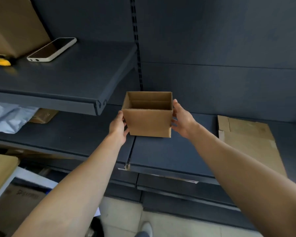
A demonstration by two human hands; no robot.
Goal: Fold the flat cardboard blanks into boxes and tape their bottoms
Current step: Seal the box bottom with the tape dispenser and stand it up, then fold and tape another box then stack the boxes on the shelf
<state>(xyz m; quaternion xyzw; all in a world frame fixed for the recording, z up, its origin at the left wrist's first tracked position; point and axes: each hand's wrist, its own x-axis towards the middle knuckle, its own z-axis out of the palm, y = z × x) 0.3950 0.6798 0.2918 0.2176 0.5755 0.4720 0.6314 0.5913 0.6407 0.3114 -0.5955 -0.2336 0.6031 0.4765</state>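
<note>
A small brown cardboard box (148,122) stands upright with its top open on the dark lower shelf (169,154). My left hand (117,128) grips its left side and my right hand (182,119) presses its right side, so the box sits between both palms. Its bottom is hidden. A flat cardboard blank (249,141) lies on the same shelf to the right, reaching past the shelf's front edge.
An upper shelf (61,79) at the left carries a phone (52,49), a yellow-handled tool (2,61) and a large carton (15,24). Below it lie a pale plastic bag (9,117) and a small taped box (43,115). More cartons stand at the lower left.
</note>
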